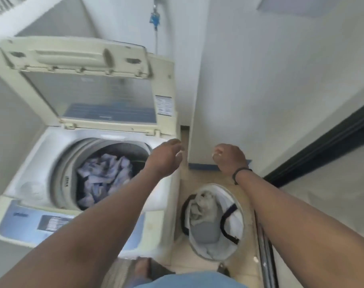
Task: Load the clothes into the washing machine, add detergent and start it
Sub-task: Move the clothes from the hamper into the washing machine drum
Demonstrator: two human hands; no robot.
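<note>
A white top-loading washing machine (42,154) stands at the left with its lid (93,90) raised. A pale blue patterned cloth (106,175) lies crumpled in the drum. On the floor to the right, a round white laundry basket (235,231) holds grey and off-white clothes (201,213). My left hand (166,156) hovers over the machine's right rim, fingers loosely curled, holding nothing. My right hand (228,157), with a black band on its wrist, hangs above the floor near the wall's blue skirting, fingers loosely curled and empty.
The machine's blue control panel (31,223) faces me at the front. A white wall corner (197,100) stands between machine and basket. A dark door frame (322,142) runs along the right. My feet (143,269) are on the tiled floor below.
</note>
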